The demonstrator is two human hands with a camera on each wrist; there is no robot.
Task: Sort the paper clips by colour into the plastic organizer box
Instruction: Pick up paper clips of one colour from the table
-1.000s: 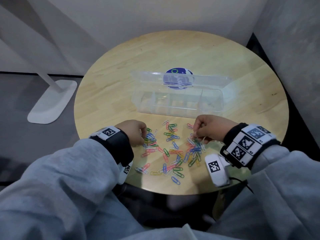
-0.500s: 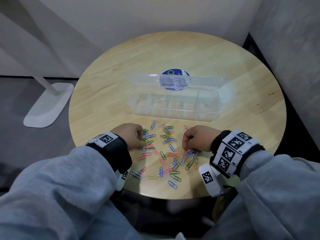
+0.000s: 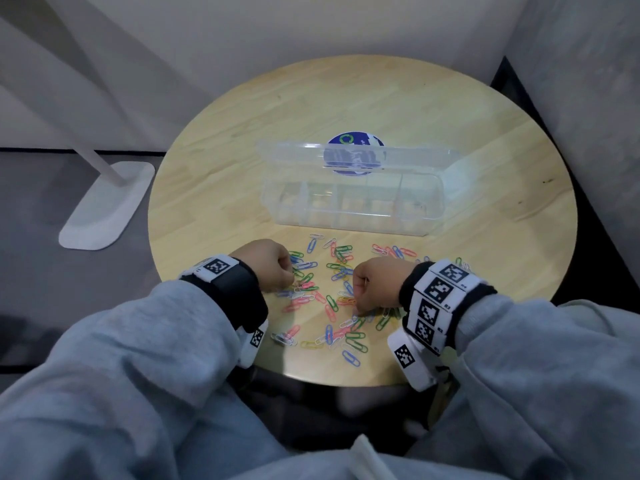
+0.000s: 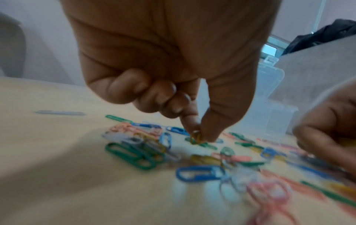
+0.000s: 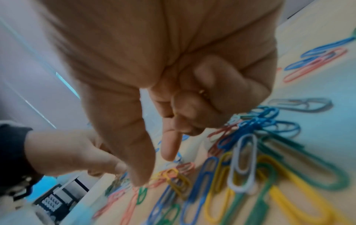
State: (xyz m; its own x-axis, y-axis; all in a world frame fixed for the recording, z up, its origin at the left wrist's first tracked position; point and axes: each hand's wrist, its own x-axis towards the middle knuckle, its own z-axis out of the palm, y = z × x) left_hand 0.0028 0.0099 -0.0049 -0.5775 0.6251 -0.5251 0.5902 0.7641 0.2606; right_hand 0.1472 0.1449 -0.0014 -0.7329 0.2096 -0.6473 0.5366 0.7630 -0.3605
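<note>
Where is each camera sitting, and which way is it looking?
Head view: on the person's head, looking forward and down at the round wooden table, the clear plastic organizer box and both sleeves.
Left wrist view: on the left wrist, looking along the left hand, which pinches a yellow paper clip.
Right wrist view: on the right wrist, looking along the right hand.
All three share the scattered coloured paper clips.

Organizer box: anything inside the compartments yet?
The organizer box sits open on the table with no coloured clips visible in its compartments; the paper clips lie in front of it. Glare on the clear walls hides fine detail.
</note>
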